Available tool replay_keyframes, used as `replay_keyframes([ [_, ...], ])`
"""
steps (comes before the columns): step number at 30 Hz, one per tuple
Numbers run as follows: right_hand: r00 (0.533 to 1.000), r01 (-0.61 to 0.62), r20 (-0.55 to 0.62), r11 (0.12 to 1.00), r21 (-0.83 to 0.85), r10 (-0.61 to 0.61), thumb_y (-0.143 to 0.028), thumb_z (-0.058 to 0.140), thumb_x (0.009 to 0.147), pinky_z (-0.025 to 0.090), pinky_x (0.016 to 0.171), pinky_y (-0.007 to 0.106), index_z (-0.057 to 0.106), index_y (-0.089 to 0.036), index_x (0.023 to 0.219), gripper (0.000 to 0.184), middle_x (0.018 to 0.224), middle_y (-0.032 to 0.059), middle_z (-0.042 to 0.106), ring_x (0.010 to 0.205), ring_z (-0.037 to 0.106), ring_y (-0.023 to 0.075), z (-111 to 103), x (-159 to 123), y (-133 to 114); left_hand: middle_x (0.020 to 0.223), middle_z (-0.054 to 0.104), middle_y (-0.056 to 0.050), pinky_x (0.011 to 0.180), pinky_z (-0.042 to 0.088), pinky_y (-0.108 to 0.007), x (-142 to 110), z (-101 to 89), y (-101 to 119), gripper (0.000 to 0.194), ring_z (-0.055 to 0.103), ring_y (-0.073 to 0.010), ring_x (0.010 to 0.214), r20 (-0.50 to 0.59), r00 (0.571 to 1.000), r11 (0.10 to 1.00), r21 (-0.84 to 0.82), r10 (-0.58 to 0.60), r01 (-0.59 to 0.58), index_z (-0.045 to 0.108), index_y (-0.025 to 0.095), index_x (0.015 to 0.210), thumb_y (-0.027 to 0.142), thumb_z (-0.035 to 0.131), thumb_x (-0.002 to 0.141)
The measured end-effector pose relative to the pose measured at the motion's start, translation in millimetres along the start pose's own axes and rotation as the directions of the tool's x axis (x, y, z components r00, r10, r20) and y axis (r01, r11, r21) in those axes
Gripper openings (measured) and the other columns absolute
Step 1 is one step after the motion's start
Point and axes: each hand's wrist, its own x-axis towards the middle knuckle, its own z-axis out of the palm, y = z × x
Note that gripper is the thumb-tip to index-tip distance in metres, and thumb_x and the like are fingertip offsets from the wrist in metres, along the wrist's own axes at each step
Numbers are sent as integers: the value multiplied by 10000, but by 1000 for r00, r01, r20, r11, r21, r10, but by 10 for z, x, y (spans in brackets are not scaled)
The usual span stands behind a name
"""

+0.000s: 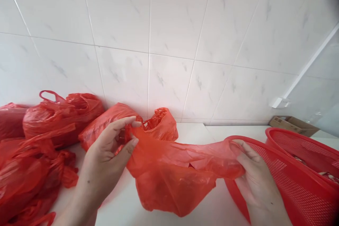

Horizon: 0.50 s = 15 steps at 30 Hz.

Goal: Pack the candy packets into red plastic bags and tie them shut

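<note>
I hold a red plastic bag (174, 169) stretched between both hands above a white counter (190, 132). My left hand (111, 148) pinches one end of the bag's mouth between thumb and fingers. At the other end, my right hand (251, 176) has its fingers closed on the rim. The body of the bag hangs down between the hands and looks limp.
Several filled, knotted red plastic bags (60, 116) lie along the left and against the tiled wall (169, 42). Two red mesh plastic baskets (293, 190) stand at the right, one behind the other. A small cardboard box (291, 124) sits in the far right corner.
</note>
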Motion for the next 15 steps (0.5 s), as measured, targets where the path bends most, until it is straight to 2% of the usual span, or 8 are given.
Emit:
replay_keyframes([
  [3,998,69,3,997,41,-69,-304,722,692,493,563,221,593,-257,829,194,725,-34,609,610,570,118,30,47,-13,1060,622,-26,737,461,-305,-10,-33,4,379,552,-190,838,-96,995,988,155,4,11,563,276,1176,299,608,800],
  [4,997,83,-1,997,-1,-83,-305,712,690,483,560,223,582,-257,812,185,714,-40,603,601,560,116,49,57,-26,1036,624,-22,730,456,-300,-11,-42,-5,387,551,-183,815,-127,992,981,192,7,17,561,280,1186,309,606,802],
  [6,998,66,-1,973,-219,-68,-306,690,679,463,548,230,582,-251,784,161,721,-32,611,615,564,132,96,68,-62,1028,628,-14,735,444,-294,-3,-54,-46,393,557,-175,793,-141,990,975,221,12,20,557,291,1190,323,609,801],
  [7,999,33,0,927,-374,-36,-309,677,677,451,538,236,590,-247,776,145,727,-23,618,628,570,145,118,70,-80,1041,634,-10,750,437,-293,4,-56,-77,384,563,-178,808,-116,993,976,219,5,21,560,296,1180,322,611,800],
  [9,998,-34,21,771,-636,61,-321,639,688,415,511,243,604,-242,755,109,703,-13,617,630,571,165,147,69,-108,1050,654,-3,778,417,-292,19,-50,-148,338,571,-192,847,-36,999,974,225,-11,19,595,302,1126,318,621,789],
  [11,986,-23,94,671,-741,137,-331,589,715,375,496,241,592,-238,714,93,655,-22,589,606,544,161,145,62,-119,1004,678,-6,775,407,-286,29,-39,-213,293,575,-216,875,50,999,976,217,-2,-9,649,299,1064,325,634,773],
  [13,969,38,194,684,-729,154,-333,563,727,347,495,233,540,-228,656,129,616,-39,533,573,489,137,118,50,-118,937,690,-12,741,408,-283,29,-31,-249,273,578,-232,846,86,996,976,213,29,-47,691,304,1018,340,653,750],
  [15,967,61,223,731,-680,127,-333,572,724,324,491,222,463,-221,621,187,593,-54,461,547,424,115,80,34,-117,910,691,-11,727,413,-282,23,-32,-254,260,582,-235,818,93,993,973,214,69,-88,706,314,996,345,654,743],
])
